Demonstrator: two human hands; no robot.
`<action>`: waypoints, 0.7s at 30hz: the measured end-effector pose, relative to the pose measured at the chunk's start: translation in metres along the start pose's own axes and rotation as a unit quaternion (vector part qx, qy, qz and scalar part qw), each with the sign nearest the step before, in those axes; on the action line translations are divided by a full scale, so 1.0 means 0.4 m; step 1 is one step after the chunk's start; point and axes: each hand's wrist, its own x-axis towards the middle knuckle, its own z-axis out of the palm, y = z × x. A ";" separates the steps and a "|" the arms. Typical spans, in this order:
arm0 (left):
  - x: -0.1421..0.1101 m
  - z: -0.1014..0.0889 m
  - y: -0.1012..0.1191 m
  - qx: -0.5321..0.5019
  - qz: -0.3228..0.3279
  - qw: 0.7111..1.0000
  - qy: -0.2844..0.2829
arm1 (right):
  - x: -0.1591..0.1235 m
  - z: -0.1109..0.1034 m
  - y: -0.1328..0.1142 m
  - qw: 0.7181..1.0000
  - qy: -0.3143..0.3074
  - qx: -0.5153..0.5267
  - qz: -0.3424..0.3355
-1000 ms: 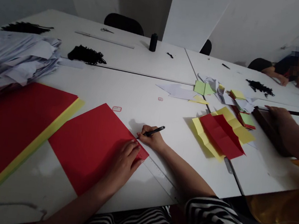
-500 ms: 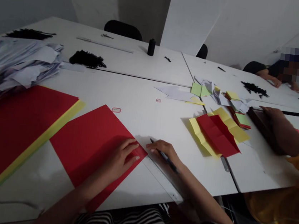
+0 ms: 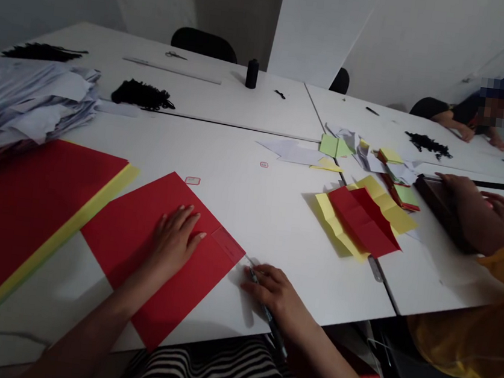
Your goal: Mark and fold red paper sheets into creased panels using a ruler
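A red paper sheet (image 3: 153, 256) lies at an angle on the white table (image 3: 242, 194) in front of me. My left hand (image 3: 173, 238) rests flat on it with the fingers stretched out. A clear ruler (image 3: 226, 242) lies across the sheet's right corner. My right hand (image 3: 270, 288) sits near the table's front edge, just right of that corner, fingers closed round a black pen (image 3: 270, 318) that points back toward me.
A large red and yellow paper stack (image 3: 26, 212) lies at left, with a pile of white scraps (image 3: 25, 102) behind it. Folded red and yellow sheets (image 3: 362, 217) lie at right. A person in yellow (image 3: 495, 289) sits beside me; another sits at the far right.
My left hand slid leftward up the red sheet, off its right corner. My right hand drew back from the sheet's edge toward the table's front edge, the pen turning to point at me.
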 end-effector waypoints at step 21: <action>-0.024 -0.016 0.086 -0.043 0.023 0.999 0.010 | -0.005 0.044 -0.039 0.998 0.051 0.005 0.041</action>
